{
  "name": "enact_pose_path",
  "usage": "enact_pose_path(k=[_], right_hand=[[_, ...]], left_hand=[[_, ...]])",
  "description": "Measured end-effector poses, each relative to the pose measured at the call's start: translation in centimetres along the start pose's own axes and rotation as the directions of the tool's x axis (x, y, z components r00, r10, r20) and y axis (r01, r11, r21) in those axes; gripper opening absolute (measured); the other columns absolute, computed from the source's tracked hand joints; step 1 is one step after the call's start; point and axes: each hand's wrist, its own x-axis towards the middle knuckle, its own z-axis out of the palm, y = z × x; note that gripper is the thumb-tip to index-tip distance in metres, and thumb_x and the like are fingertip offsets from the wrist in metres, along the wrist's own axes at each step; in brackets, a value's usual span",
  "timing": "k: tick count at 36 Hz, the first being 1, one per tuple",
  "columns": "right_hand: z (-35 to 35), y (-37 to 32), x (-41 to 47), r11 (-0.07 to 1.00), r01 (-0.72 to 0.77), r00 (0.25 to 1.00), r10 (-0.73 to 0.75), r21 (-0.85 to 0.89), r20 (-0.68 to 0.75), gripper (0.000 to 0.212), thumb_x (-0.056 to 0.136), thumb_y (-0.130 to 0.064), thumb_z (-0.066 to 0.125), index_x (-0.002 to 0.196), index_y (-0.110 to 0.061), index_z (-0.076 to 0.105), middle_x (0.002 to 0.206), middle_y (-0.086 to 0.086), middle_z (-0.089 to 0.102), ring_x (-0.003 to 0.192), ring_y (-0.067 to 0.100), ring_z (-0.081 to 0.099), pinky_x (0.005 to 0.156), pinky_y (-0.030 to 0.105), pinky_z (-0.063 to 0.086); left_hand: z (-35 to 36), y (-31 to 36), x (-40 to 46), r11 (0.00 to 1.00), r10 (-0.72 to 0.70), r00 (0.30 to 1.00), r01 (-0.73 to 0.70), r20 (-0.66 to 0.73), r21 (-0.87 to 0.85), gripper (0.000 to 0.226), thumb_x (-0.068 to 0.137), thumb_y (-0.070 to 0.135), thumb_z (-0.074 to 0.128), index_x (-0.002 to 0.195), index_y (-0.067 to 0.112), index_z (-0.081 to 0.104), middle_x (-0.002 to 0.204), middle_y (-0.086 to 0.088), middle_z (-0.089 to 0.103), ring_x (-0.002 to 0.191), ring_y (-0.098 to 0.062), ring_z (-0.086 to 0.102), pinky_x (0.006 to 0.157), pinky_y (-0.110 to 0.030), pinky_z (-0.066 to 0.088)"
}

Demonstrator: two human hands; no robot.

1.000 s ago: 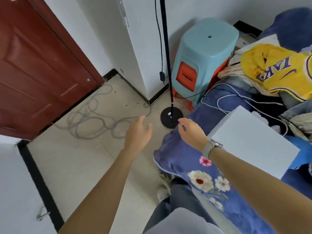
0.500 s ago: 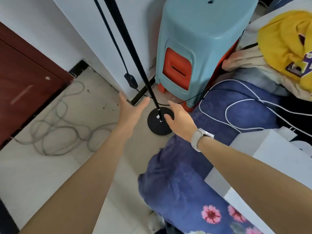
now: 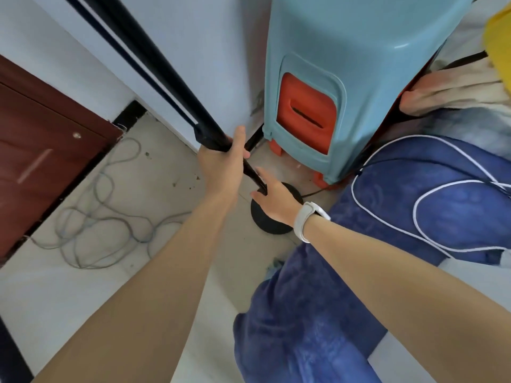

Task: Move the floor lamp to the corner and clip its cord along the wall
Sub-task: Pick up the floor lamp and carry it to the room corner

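Observation:
The floor lamp's thin black pole [image 3: 154, 62] rises from a round black base [image 3: 272, 217] on the tiled floor beside a white wall corner. Its black cord [image 3: 121, 49] hangs alongside the pole, and an inline switch on the cord sits just above my left hand. My left hand [image 3: 224, 164] is wrapped around the lower pole. My right hand [image 3: 273, 199], with a white watch on the wrist, lies flat on the base at the pole's foot, fingers apart. A thin black cord runs from the base toward the stool.
A light blue plastic stool [image 3: 345, 87] nested over an orange one stands right against the lamp. A blue bedspread [image 3: 414, 211] with white cables fills the right. Tangled grey cable [image 3: 91, 217] lies on the floor left, by a red-brown door [image 3: 41, 150].
I have leaned in closer and lower. My left hand, open before, now grips the pole. My right hand moved from beside the base onto its top.

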Motion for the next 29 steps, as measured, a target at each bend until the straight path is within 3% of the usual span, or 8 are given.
enact_pose_path(k=[4,7,16,22,26,29], right_hand=[[1.0,0.4,0.5,1.0,0.002,1.0,-0.002,-0.01,0.03,0.051,0.092,-0.012,0.048,0.139,-0.013,0.029,0.141,0.012,0.044,0.128,0.028,0.042,0.104,0.032,0.032],[2.0,0.4,0.4,0.999,0.022,0.999,-0.021,-0.03,0.028,0.041,0.093,-0.014,0.046,0.134,-0.013,0.039,0.132,0.015,0.052,0.12,0.031,0.05,0.101,0.037,0.038],[5.6,-2.1,-1.5,0.975,0.119,0.987,-0.096,-0.186,0.125,0.015,0.094,-0.021,0.043,0.105,-0.013,0.049,0.087,0.016,0.062,0.081,0.038,0.06,0.069,0.042,0.045],[8.0,-5.3,-4.9,0.928,0.276,0.926,-0.187,-0.249,0.329,0.015,0.095,-0.02,0.037,0.103,-0.01,0.045,0.09,0.018,0.06,0.078,0.037,0.056,0.072,0.049,0.049],[10.2,-7.1,-8.1,0.912,0.321,0.887,-0.196,-0.256,0.418,0.015,0.096,-0.02,0.036,0.104,-0.009,0.042,0.084,0.013,0.054,0.07,0.034,0.053,0.065,0.045,0.043],[11.9,-8.7,-10.7,0.913,0.333,0.869,-0.2,-0.235,0.453,0.017,0.096,-0.018,0.036,0.107,-0.006,0.044,0.087,0.015,0.054,0.072,0.032,0.052,0.066,0.041,0.041]], left_hand=[[-1.1,-0.3,0.1,0.999,0.005,0.999,-0.003,0.049,-0.04,0.043,0.08,0.017,0.06,0.041,0.03,0.047,0.039,0.012,0.05,0.053,-0.012,0.053,0.063,-0.026,0.045],[-3.2,-0.6,-0.1,0.997,-0.026,0.996,0.032,0.082,-0.066,0.039,0.073,0.015,0.059,0.039,0.031,0.049,0.042,0.011,0.05,0.06,-0.02,0.053,0.071,-0.037,0.048],[-9.8,0.5,-2.3,0.971,-0.141,0.989,0.145,0.035,-0.192,0.037,0.067,0.006,0.057,0.04,0.031,0.055,0.043,0.011,0.049,0.056,-0.017,0.049,0.076,-0.039,0.044],[-15.3,2.3,-4.9,0.97,-0.131,0.991,0.131,0.014,-0.203,0.043,0.076,0.002,0.056,0.044,0.032,0.053,0.044,0.011,0.048,0.054,-0.017,0.048,0.077,-0.042,0.042],[-19.4,3.5,-7.6,0.966,-0.137,0.99,0.127,-0.028,-0.226,0.053,0.086,-0.007,0.051,0.051,0.033,0.05,0.045,0.009,0.048,0.049,-0.013,0.048,0.072,-0.039,0.044],[-22.4,4.8,-9.8,0.964,-0.139,0.989,0.123,-0.053,-0.238,0.046,0.087,-0.009,0.05,0.059,0.027,0.045,0.046,0.009,0.046,0.048,-0.014,0.046,0.068,-0.037,0.043]])
